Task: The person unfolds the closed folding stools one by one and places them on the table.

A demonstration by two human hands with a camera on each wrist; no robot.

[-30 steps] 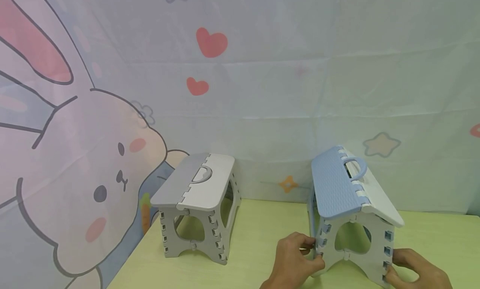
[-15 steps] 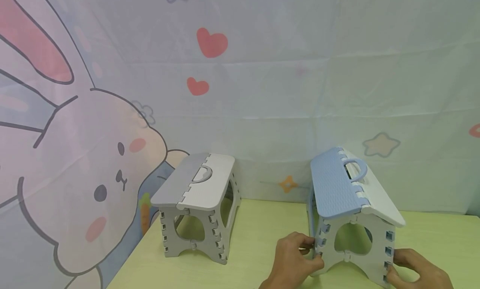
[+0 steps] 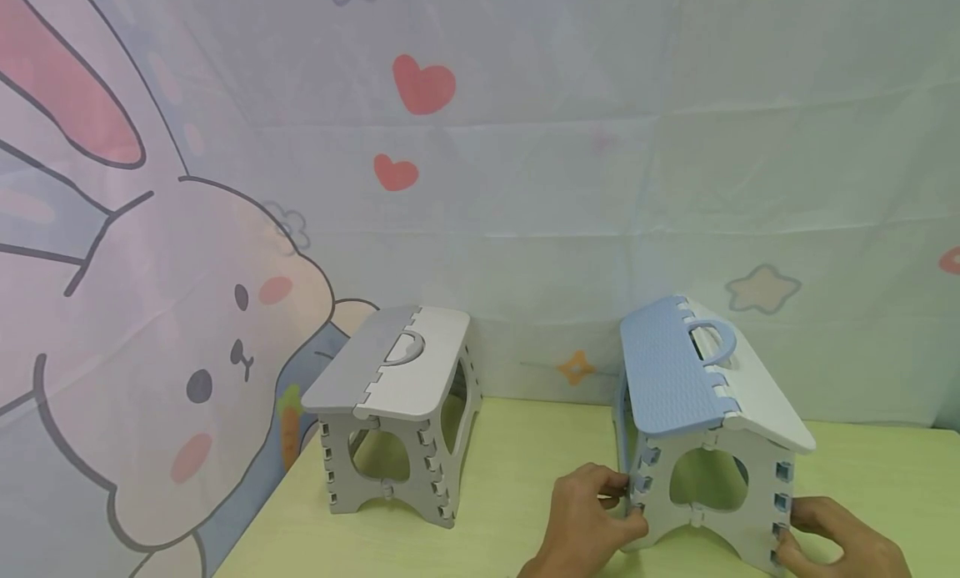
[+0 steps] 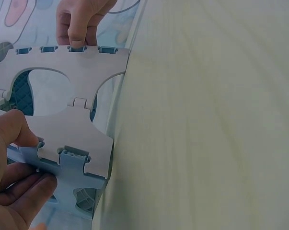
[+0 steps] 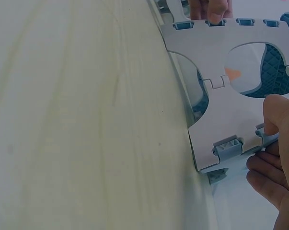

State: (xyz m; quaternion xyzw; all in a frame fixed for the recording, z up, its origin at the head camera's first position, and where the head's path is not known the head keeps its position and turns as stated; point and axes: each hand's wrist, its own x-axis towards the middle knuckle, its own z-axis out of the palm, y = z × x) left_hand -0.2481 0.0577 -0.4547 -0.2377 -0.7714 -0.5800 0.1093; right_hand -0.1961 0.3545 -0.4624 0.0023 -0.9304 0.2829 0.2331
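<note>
A blue and white folding stool point(image 3: 675, 374) stands at the right of the head view, its two top halves peaked like a roof and a blue loop handle at the ridge. My left hand point(image 3: 592, 515) pinches its front left leg edge between thumb and fingers. On the opposite edge, low down, my right hand point(image 3: 843, 540) pinches the front right leg. Both wrist views show the white end panel with its hinge and cut-out; the left hand point(image 4: 15, 167) is close in one, the right hand point(image 5: 278, 153) in the other.
A grey and white folding stool point(image 3: 420, 369) stands unfolded, its top nearly flat, to the left on the yellow-green table point(image 3: 510, 469). Behind the table hangs a cloth backdrop point(image 3: 540, 178) printed with a rabbit, hearts and stars.
The blue and white stool's front right leg and white top half have shifted slightly outward to the right, the right hand along with them. My left hand stays almost in place.
</note>
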